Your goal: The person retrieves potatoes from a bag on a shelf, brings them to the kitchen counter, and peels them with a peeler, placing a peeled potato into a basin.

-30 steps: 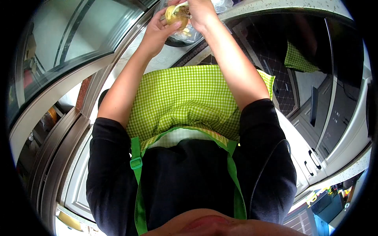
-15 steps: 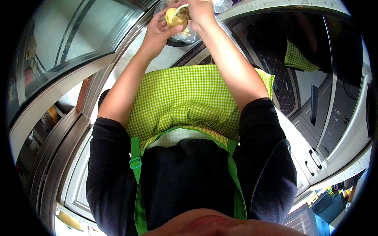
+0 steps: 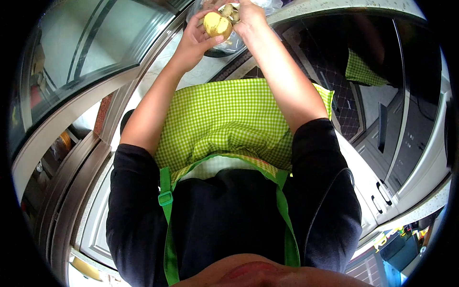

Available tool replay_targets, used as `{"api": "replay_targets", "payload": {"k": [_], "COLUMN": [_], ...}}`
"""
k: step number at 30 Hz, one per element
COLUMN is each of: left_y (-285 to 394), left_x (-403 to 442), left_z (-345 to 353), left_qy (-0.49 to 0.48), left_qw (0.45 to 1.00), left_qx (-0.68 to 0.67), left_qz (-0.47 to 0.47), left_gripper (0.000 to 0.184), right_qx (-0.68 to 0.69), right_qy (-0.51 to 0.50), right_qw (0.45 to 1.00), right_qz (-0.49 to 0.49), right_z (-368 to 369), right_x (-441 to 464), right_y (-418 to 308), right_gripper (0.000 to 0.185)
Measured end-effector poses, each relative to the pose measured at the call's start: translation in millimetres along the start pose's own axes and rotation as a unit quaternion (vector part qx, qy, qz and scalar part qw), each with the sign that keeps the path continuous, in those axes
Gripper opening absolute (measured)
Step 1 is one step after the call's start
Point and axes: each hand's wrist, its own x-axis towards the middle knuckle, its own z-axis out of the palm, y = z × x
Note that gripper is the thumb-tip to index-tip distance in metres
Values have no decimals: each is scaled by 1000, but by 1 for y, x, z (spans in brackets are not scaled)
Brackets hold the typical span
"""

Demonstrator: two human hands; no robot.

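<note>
My left hand [image 3: 193, 40] is closed around a partly peeled potato [image 3: 218, 26] at the top of the view. Bare yellow flesh shows on its upper side, brown skin on the lower right. My right hand [image 3: 250, 19] is closed on a peeler [image 3: 221, 7], light in colour and mostly hidden behind fingers and peel. Brown strips of peel [image 3: 230, 11] bunch at the peeler, close beside the potato. Beneath both hands is a dark bin lined with a clear plastic bag [image 3: 233, 44], with bits of peel in it.
A green checked apron [image 3: 224, 107] covers my front. To the left stand a framed glass door [image 3: 114, 43] and its metal track. On the right are a dark glossy panel [image 3: 334, 57], a pale speckled counter edge [image 3: 334, 7] and white cabinets with dark handles [image 3: 380, 191].
The potato has turned in my left hand, showing a wider yellow face. Peel now bunches at the peeler, and my right hand has shifted slightly right and down.
</note>
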Motion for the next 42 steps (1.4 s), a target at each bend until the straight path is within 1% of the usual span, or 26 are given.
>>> {"api": "replay_targets", "payload": {"k": [1,3,4,6,8,10,11,12,14,15,16,18,19,20,22,23,24,26,28,30,31,33,38,40,41,42], "left_y": [1,-2,-4,-8,-11,-8,-7,-5,-5,-6,-8,-9,-10,-10,-9,-9,-9,-11,-13,-13,-12,-14,-15,-11,-11,-11], "left_x": [0,1,1,3,4,3,3,2,1,0,-1,-2,-2,0,5,4,4,4,5,5,5,6,4,1,1,1], "left_z": [0,-1,-2,-3,-4,-2,-2,-1,1,2,2,1,1,-1,-6,-7,-8,-9,-10,-10,-10,-11,-11,-8,-7,-6], "left_qy": [16,30,42,52,61,81,81,81,81,62,43,42,42,41,31,32,35,37,41,47,54,60,68,63,63,59], "left_qw": [1000,999,997,997,997,995,995,994,993,996,999,999,999,999,987,987,986,986,991,992,992,994,996,996,996,997], "left_qx": [-9,-31,-52,-43,-33,54,54,65,77,44,12,15,16,16,-153,-152,-152,-154,-116,-107,-98,-76,-3,46,46,35], "left_qz": [-14,-28,-42,-40,-38,-28,-28,-36,-44,-35,-26,-22,-20,-20,-47,-45,-53,-61,-53,-53,-54,-56,-50,-32,-32,-24], "left_gripper": [66,65,64,64,64,66,66,68,69,70,70,69,67,67,67,67,67,67,66,66,65,63,60,58,58,59], "right_qx": [-2,-103,-104,-294,-331,-456,-470,-470,-337,-271,-271,-178,-157,-157,-201,-256,-257,-367,-355,-302,-302,-336,-399,-333,-333,-295], "right_qy": [-1,-65,-66,-96,-112,-142,-145,-145,-87,-103,-103,-127,-116,-115,-54,-49,-51,-198,-194,-241,-242,-192,-225,-165,-165,-170], "right_qw": [1000,992,992,945,930,866,849,849,921,945,945,968,974,974,974,960,959,899,906,915,914,918,881,923,923,936], "right_qz": [1,-35,-34,-109,-117,-147,-194,-194,-177,-152,-152,-120,-115,-116,-91,-104,-104,-134,-123,-118,-118,-91,-117,-100,-100,-84], "right_z": [6,14,14,15,15,17,17,16,15,15,13,13,13,13,21,23,21,15,15,14,15,14,16,17,16,15], "right_x": [-9,-27,-28,-32,-39,-46,-46,-43,-36,-34,-31,-27,-26,-24,-27,-31,-28,-23,-25,-22,-23,-28,-35,-39,-38,-34], "right_y": [-2,-7,-4,2,4,4,5,7,8,2,-1,-4,-5,-9,-21,-29,-29,-27,-24,-18,-16,-11,-2,-6,-7,-8], "right_gripper": [23,27,27,34,36,34,33,33,31,29,29,28,30,30,36,34,34,33,31,31,31,32,33,32,32,31]}}
